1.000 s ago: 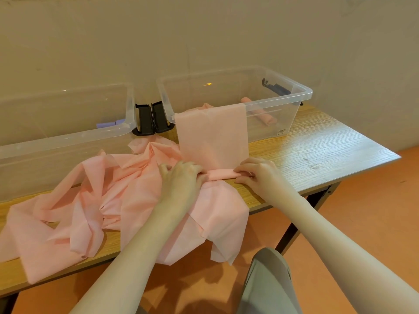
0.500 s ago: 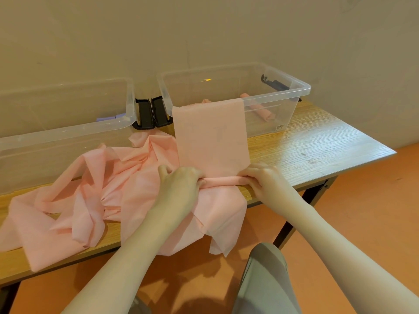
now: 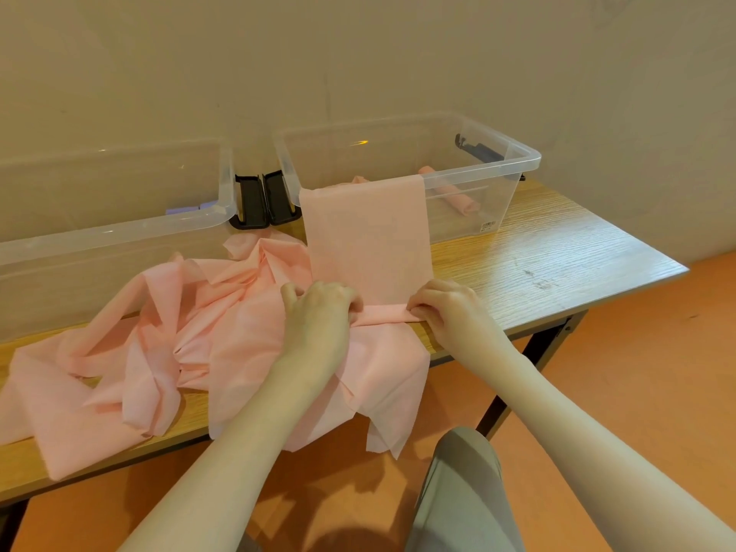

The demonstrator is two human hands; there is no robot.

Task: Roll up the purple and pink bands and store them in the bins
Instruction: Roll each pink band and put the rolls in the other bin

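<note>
- Pink band [image 3: 368, 241] hangs flat from the right bin's [image 3: 513, 185] rim down to the worktop [image 3: 557, 264]; since a second ago its rolled end [image 3: 382, 314] has barely thickened, so rolling has only begun.
- Left hand [image 3: 318, 312] and right hand [image 3: 450, 312] pinch the roll's ends with curled fingers [image 3: 418, 310].
- Loose pink fabric [image 3: 159, 344] lies crumpled, overhanging the edge.

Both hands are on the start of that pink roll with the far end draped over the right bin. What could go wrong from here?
1. The pink band hangs over the right bin's rim; rolling may drag the end out crooked, so the roll telescopes.
2. The loose pink pile lies under the left hand and could get caught into the roll.
3. The right hand only pinches the roll's edge; a slip there may unwind it.
</note>
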